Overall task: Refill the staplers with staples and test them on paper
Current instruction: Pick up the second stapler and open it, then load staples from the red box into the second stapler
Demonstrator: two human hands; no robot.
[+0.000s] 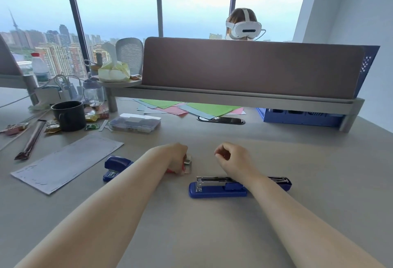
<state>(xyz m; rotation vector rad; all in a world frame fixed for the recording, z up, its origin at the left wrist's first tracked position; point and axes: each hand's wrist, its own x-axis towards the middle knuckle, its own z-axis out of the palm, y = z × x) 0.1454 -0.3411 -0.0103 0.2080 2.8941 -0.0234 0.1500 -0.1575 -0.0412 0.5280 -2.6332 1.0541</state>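
Forearms both stretched out over the grey desk [319, 161]. Left hand [176, 156] has its fingers wrapped round a little red and white staple box [187, 162], held right down at the desk surface. Right hand [232, 158] sits just beside it with a small gap between the two, fingers curled in and thumb meeting forefinger; honestly can't tell if anything is pinched in there, too small to see. Big blue stapler [217, 188] lies flat and flipped open on the near side of the hands, metal magazine channel facing up, top arm swung out to the right, and the right forearm crosses over its hinge. Smaller blue stapler [114, 166] is closed, off to the left, partly tucked behind the left forearm. Next to that a grey sheet of paper [66, 161] lies flat. Further back on the left: black mug [69, 115], wrapped sweets [52, 128] around it, a clear plastic organiser box [135, 123]. Coloured paper sheets [191, 108] lie under the raised shelf [234, 99] that carries the brown divider [251, 67], with a blue basket [297, 117] under its right end. Someone in a white headset [244, 28] sits behind the divider
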